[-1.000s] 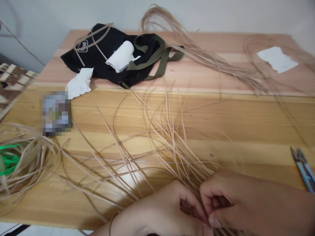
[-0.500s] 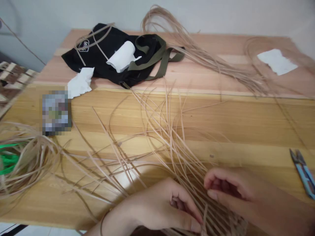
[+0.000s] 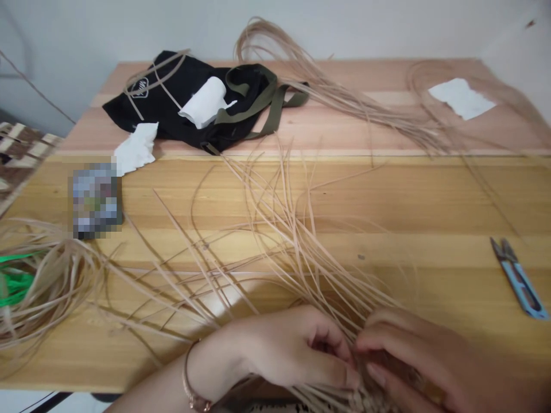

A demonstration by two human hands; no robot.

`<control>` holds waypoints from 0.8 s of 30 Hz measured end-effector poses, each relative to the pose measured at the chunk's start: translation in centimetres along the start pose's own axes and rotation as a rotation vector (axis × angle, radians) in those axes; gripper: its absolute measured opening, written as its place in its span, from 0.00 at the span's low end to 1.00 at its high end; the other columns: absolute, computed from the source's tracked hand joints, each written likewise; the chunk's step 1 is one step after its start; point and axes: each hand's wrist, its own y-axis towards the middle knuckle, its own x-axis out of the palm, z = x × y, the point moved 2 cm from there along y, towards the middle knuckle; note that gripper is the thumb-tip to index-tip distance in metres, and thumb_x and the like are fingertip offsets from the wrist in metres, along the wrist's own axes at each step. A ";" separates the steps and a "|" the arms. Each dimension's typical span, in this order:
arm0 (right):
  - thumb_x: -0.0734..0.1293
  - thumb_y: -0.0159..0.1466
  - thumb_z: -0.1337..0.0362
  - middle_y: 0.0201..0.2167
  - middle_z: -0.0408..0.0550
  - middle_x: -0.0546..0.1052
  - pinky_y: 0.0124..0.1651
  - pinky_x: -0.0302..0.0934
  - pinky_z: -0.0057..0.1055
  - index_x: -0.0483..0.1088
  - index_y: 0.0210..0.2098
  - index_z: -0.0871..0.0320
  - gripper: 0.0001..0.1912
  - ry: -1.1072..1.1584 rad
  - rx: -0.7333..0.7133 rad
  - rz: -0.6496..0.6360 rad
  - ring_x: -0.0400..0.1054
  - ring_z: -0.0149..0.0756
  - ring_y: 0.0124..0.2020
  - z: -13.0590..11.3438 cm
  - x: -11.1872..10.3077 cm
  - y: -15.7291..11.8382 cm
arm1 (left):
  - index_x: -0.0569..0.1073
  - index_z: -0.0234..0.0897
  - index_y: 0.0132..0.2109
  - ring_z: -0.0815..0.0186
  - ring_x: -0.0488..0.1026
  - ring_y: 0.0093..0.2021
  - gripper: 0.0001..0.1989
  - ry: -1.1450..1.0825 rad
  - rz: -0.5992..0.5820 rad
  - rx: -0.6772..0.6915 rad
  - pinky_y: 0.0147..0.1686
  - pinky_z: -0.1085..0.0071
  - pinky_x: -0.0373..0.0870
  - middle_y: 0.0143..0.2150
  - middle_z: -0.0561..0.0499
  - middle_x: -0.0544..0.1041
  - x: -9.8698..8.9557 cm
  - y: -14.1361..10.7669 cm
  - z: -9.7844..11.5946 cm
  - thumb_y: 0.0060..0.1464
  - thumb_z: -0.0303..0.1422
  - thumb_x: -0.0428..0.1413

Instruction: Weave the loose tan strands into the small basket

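Observation:
Long tan rattan-like strips fan out over the wooden table and run together under both hands at the bottom. My left hand, with a thin bracelet at the wrist, is closed, thumb and fingers pinching strips where they gather into a woven part. Close beside it, fingertips almost meeting, my right hand is curled with thumb and forefinger closed on a strip of the same weave. Most of the woven part is hidden beneath the hands and cut off by the lower frame edge.
Blue-handled thread snips lie at right. A black bag with a white roll lies at the back, beside a strip bundle. White papers and a coiled strip bundle with green ties rest on the table.
My right hand has moved down and left, closing onto the strips beside my left hand. My left hand has shifted slightly. The view has turned a little to the right.

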 end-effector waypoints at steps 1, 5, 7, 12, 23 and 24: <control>0.59 0.63 0.68 0.31 0.45 0.75 0.30 0.63 0.30 0.70 0.35 0.51 0.09 0.002 0.007 -0.010 0.70 0.35 0.30 -0.1 0.0 0.0 | 0.73 0.32 0.30 0.77 0.60 0.25 0.05 0.020 0.010 -0.002 0.25 0.82 0.58 0.25 0.58 0.67 0.0 0.0 0.1 0.51 0.30 0.56; 0.61 0.61 0.69 0.37 0.48 0.74 0.36 0.65 0.35 0.70 0.39 0.53 0.10 -0.021 0.062 -0.072 0.71 0.38 0.36 -0.8 -0.3 0.1 | 0.72 0.32 0.30 0.76 0.60 0.25 0.03 0.115 0.062 -0.008 0.23 0.82 0.57 0.25 0.59 0.66 0.0 -0.1 0.0 0.49 0.28 0.56; 0.62 0.59 0.70 0.37 0.48 0.74 0.37 0.66 0.36 0.71 0.39 0.53 0.10 -0.044 0.079 -0.075 0.71 0.39 0.37 -1.1 -0.4 0.3 | 0.73 0.32 0.31 0.76 0.59 0.24 0.04 0.180 0.121 -0.031 0.21 0.82 0.56 0.24 0.59 0.65 0.1 -0.2 0.1 0.48 0.29 0.55; 0.64 0.56 0.73 0.39 0.48 0.74 0.39 0.66 0.36 0.72 0.37 0.53 0.12 -0.109 0.111 -0.025 0.70 0.40 0.39 -1.2 0.0 0.9 | 0.76 0.32 0.30 0.75 0.58 0.22 0.06 0.450 0.280 -0.090 0.18 0.80 0.51 0.20 0.59 0.64 0.3 -0.6 0.9 0.48 0.29 0.55; 0.71 0.57 0.66 0.52 0.41 0.68 0.54 0.58 0.32 0.73 0.36 0.50 0.07 0.103 0.096 -0.377 0.62 0.38 0.55 -1.9 -1.9 1.9 | 0.73 0.40 0.36 0.69 0.70 0.39 0.05 0.711 0.751 0.333 0.40 0.75 0.63 0.35 0.55 0.73 0.9 -6.1 1.5 0.55 0.25 0.56; 0.71 0.56 0.67 0.52 0.40 0.68 0.54 0.58 0.30 0.73 0.34 0.51 0.07 0.137 0.097 -0.405 0.62 0.37 0.55 -1.9 -1.9 2.0 | 0.73 0.40 0.36 0.69 0.70 0.39 0.05 0.692 0.799 0.380 0.40 0.75 0.64 0.35 0.54 0.73 1.2 -7.1 1.3 0.55 0.24 0.55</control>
